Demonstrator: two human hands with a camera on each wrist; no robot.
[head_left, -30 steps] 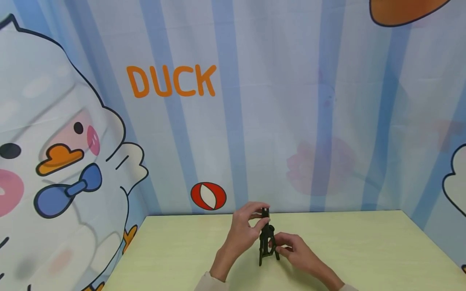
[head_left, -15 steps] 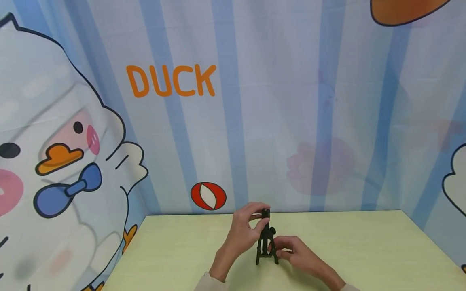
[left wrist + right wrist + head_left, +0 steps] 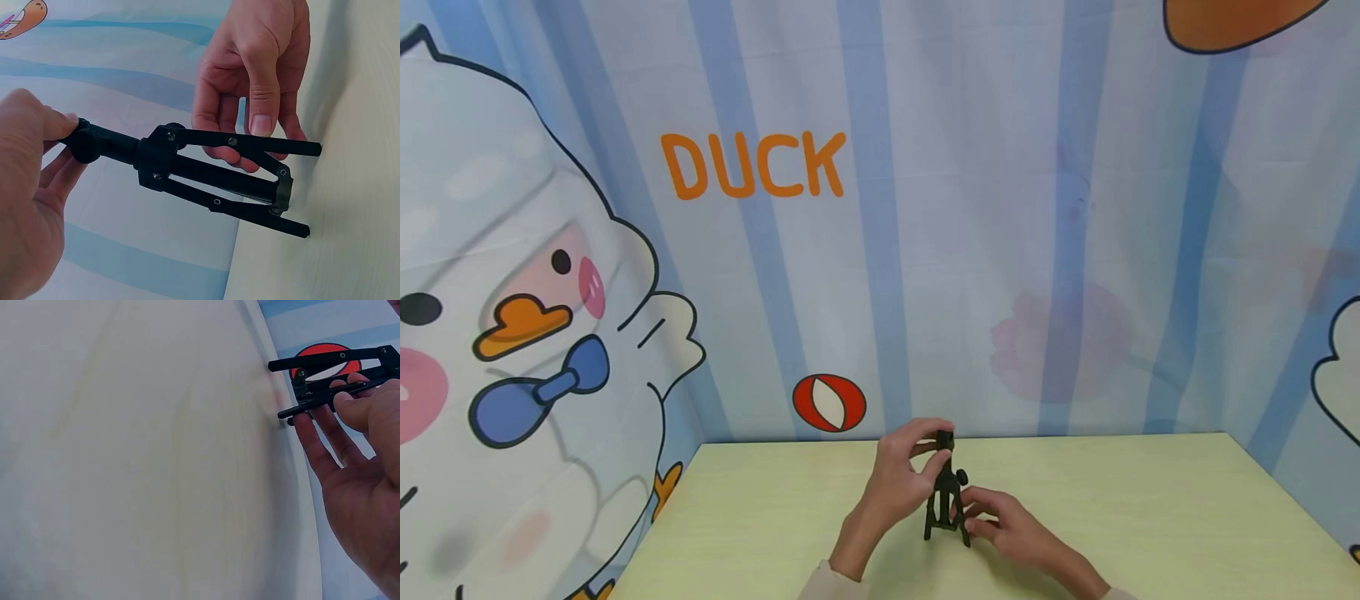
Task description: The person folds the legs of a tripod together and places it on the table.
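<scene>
Little black tripod (image 3: 219, 177) is at the table (image 3: 760, 525), between both hands, long axis pretty much upright with the legs down. Left hand (image 3: 901, 475) has the top pinched, thumb near side, from the left. Right hand (image 3: 1013, 530) sits lower on the right, thumb and fingers pinching the right leg, so it's the closer one to the feet. Can't tell if they're touching down.

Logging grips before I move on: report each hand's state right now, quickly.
Left hand: pinching the top of the black mini tripod.
Right hand: holding one tripod leg.
</scene>
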